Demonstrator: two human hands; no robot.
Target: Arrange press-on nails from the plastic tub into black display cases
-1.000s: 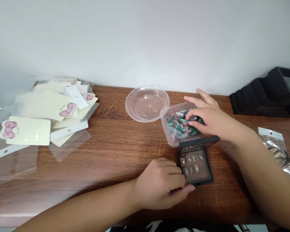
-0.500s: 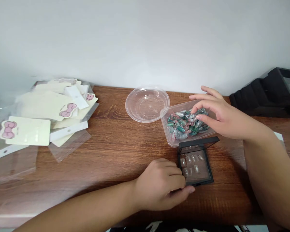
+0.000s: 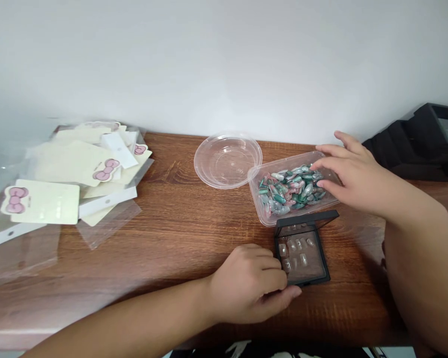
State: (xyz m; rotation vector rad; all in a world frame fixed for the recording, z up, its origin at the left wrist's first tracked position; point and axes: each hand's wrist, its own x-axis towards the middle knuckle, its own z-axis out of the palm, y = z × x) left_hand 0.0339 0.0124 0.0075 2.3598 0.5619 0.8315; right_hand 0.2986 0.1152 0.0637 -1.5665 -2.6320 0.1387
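Nails [image 3: 283,191] heaped and in rows

On the wood-grain surface [image 3: 179,219], right of the middle and toward the near edge, sits a black case [image 3: 325,268]. The left hand [image 3: 252,283] is curled about its near left corner, probably to keep it from sliding. The raised cover [image 3: 306,218] leaves the inside within reach.

The right hand [image 3: 345,171] hovers at the right end of a clear tub [image 3: 261,216], thumb and fingers parted, with nothing seen between them; whether it touches the heap I cannot tell. The tub lies beyond the case, nearer the far edge, presumably so both are handy at once.

Counted: one case, one tub, and one round clear dish [image 3: 209,174] at the tub's left end. Seven clear nails [image 3: 303,259] lie in the case, four in the farther row, three in the nearer. Those in the tub overlap too much to count. By the far left corner, cream cards [image 3: 59,161] lie among clear bags [image 3: 30,248]; three pink bows [image 3: 106,170] show plainly. One black stack [image 3: 410,149] stands along the far edge, at the right.
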